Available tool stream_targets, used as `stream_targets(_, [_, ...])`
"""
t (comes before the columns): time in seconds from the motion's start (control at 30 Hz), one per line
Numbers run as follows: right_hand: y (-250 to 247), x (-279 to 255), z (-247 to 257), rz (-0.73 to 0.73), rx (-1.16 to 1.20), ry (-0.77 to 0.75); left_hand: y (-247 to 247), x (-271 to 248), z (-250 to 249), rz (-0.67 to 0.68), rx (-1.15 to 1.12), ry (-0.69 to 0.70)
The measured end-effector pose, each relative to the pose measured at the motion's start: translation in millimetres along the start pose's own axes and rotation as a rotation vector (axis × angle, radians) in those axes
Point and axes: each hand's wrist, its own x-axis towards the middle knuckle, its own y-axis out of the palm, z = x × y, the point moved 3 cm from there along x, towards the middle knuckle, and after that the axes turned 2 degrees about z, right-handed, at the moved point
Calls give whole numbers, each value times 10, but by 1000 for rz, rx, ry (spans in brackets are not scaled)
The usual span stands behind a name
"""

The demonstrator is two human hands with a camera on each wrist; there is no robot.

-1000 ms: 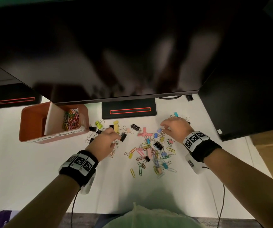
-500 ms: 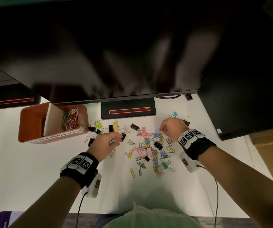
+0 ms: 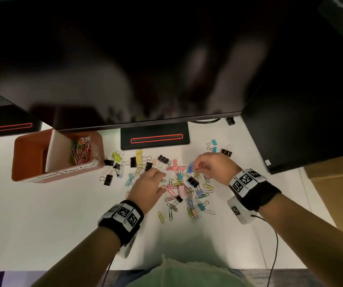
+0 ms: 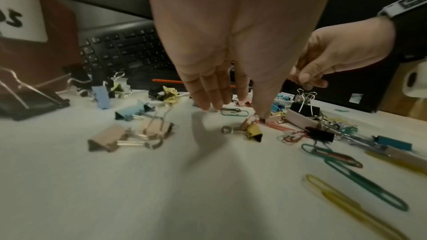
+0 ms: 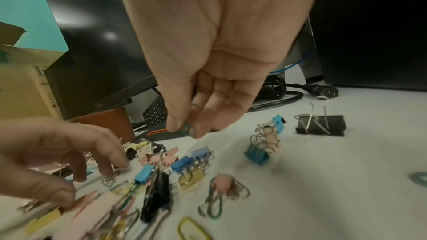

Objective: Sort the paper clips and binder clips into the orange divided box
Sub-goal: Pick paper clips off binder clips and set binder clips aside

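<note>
The orange divided box point(image 3: 30, 154) stands at the left, with coloured paper clips point(image 3: 80, 151) in its right compartment. Loose paper clips and binder clips point(image 3: 184, 187) lie scattered on the white desk point(image 3: 42, 214). My left hand point(image 3: 159, 179) reaches down into the pile with its fingers straight; its fingertips point(image 4: 208, 105) and thumb touch clips on the desk and hold nothing. Just above the pile's far side, my right hand point(image 5: 184, 129) pinches a green paper clip point(image 5: 191, 131) between thumb and fingers. A yellow binder clip point(image 4: 253, 132) lies under my left palm.
A dark monitor overhangs the desk, its black stand base point(image 3: 155, 139) just behind the clips. A keyboard point(image 4: 124, 50) lies behind the box. A black power cable point(image 5: 289, 96) and a dark tower point(image 3: 300, 121) are at the right, beside a cardboard box point(image 3: 336, 193).
My left hand has moved right, from beside the box into the middle of the pile. The right hand has stayed at the pile's far side, still pinched.
</note>
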Motion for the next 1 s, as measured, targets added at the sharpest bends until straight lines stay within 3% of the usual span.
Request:
stream_targets(0.13, [80, -170, -70, 124, -50, 12, 27, 95, 19, 27, -50, -75])
stream_targets(0.3, [303, -388, -216, 155, -183, 100, 20, 130, 108, 19, -130, -139])
stream_targets(0.53, [517, -358, -337, 69, -95, 155, 53, 197, 112, 85, 5, -124])
stream_targets(0.8, [608, -383, -390, 44, -96, 111, -14, 136, 92, 62, 36, 2])
stream_targets(0.9, [579, -395, -379, 48, -108, 92, -92, 46, 24, 3, -45, 113])
stream_targets(1.0, [545, -408, -367, 43, -115, 91, -95, -111, -90, 72, -84, 244])
